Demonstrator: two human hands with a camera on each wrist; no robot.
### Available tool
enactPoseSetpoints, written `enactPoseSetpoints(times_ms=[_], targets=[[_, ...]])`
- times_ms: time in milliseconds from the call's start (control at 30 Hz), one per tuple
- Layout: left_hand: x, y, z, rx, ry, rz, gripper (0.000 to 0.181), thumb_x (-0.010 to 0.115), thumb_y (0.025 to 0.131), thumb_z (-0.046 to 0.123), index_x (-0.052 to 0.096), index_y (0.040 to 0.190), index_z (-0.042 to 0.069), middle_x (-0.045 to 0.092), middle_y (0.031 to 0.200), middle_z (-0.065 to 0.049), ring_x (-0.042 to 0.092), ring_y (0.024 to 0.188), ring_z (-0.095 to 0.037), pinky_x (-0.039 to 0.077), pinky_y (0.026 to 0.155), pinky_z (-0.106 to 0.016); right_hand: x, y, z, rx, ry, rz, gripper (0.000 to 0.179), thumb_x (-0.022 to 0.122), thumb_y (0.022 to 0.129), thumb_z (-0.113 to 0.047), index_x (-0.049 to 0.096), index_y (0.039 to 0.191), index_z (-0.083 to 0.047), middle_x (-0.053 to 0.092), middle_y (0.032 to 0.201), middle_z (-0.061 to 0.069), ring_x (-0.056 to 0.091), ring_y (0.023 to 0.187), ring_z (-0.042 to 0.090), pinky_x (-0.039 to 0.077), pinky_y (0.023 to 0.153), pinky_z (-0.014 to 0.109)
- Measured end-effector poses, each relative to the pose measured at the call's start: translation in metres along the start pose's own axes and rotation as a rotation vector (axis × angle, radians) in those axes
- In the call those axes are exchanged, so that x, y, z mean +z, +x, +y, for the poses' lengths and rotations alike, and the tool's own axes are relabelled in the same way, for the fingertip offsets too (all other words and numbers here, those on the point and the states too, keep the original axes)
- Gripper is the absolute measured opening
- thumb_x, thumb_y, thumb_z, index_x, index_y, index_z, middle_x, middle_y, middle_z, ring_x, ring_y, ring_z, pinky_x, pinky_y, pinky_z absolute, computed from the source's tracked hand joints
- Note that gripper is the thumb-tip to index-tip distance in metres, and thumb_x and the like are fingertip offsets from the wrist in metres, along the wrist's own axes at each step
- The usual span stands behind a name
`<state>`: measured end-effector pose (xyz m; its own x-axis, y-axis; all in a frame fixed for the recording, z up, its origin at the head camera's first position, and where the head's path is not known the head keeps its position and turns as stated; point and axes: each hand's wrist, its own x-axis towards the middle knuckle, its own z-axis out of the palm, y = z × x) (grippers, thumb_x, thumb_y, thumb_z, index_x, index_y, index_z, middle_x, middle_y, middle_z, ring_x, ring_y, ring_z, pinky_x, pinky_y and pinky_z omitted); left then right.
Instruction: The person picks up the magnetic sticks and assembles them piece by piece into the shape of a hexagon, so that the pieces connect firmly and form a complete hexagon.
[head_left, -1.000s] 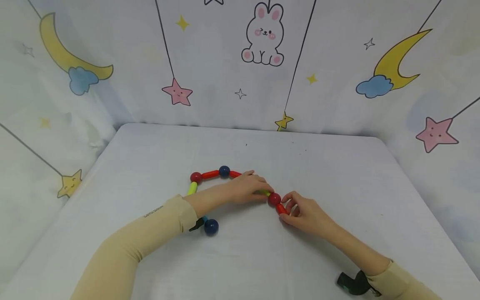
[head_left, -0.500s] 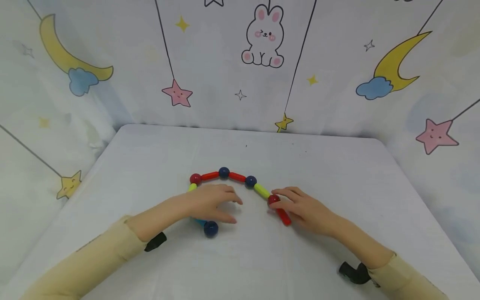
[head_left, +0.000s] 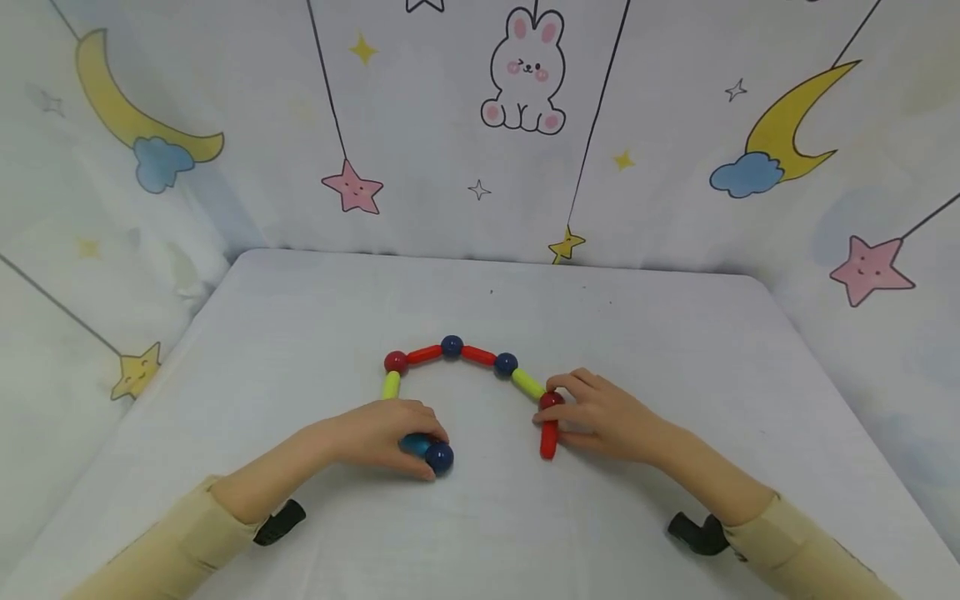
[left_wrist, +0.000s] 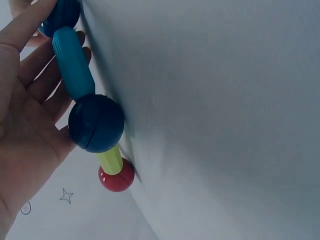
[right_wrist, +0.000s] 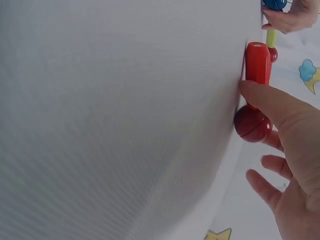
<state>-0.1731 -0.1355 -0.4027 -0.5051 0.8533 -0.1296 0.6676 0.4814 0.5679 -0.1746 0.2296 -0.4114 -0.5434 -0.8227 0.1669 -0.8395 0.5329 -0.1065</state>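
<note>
A chain of toy magnetic rods and balls lies in an arch on the white table. My left hand point(head_left: 386, 433) grips its left end, with thumb and fingers about the dark blue end ball point(head_left: 439, 458) and the light blue rod point(left_wrist: 74, 62) against the fingers. Another dark blue ball point(left_wrist: 96, 123) shows in the left wrist view, hidden in the head view. At the right end, my right hand point(head_left: 618, 417) holds the red ball point(head_left: 551, 402) between fingers and thumb. The thumb lies across the red rod point(right_wrist: 258, 62), whose free end points toward me.
The arch continues at the back through a yellow-green rod point(head_left: 528, 384), two dark blue balls point(head_left: 452, 346), red rods point(head_left: 478, 356) and a red ball point(head_left: 395, 362). The white table point(head_left: 637, 325) meets a patterned cloth backdrop point(head_left: 420, 108). Black wrist devices point(head_left: 281, 523) hang beneath the forearms.
My left hand has left the chain's right part, moved left and taken hold of the dark blue end ball, which shifted slightly right. Under my right hand the red rod has swung left.
</note>
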Motion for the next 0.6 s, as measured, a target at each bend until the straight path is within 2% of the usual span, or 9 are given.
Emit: enactPoseSetpoints(times_ms=[100,233,433,600], targets=[[0.007,0.008,0.004,0.019,-0.009,0.031,0.041,0.072,0.087,0.042,0.067,0.119,0.017,0.063,0.11,0.011,0.055,0.1,-0.006,0.048,0.086,-0.024,0.001,0.001,-0.001,-0.001,-0.026,0.021,0.038,0.082,0.08,-0.027,0.07,0.115,-0.029,0.057,0.123,0.007,0.049,0.112,0.023,0.051,0.086,0.039],[0.015,0.02,0.011,0.013,-0.017,0.069,0.042,0.072,0.087,0.043,0.067,0.12,0.017,0.064,0.11,0.009,0.054,0.099,-0.006,0.048,0.084,-0.023,0.003,0.004,-0.003,-0.009,-0.021,0.054,0.036,0.084,0.077,-0.026,0.072,0.111,-0.025,0.057,0.121,0.007,0.047,0.114,0.024,0.051,0.087,0.039],[0.025,0.034,0.021,0.008,-0.022,0.101,0.043,0.072,0.086,0.045,0.067,0.119,0.018,0.065,0.108,0.009,0.055,0.097,-0.005,0.047,0.081,-0.02,0.007,0.013,-0.011,-0.034,0.071,0.087,0.028,0.082,0.079,-0.023,0.072,0.104,-0.018,0.057,0.118,0.005,0.047,0.113,0.021,0.051,0.089,0.035],[0.029,0.04,0.028,-0.003,-0.028,0.115,0.041,0.073,0.086,0.044,0.068,0.117,0.018,0.065,0.104,0.011,0.054,0.094,-0.004,0.046,0.079,-0.02,0.01,0.018,-0.02,-0.031,0.146,0.084,0.025,0.081,0.081,-0.022,0.07,0.104,-0.019,0.057,0.117,0.003,0.047,0.112,0.018,0.052,0.087,0.031]])
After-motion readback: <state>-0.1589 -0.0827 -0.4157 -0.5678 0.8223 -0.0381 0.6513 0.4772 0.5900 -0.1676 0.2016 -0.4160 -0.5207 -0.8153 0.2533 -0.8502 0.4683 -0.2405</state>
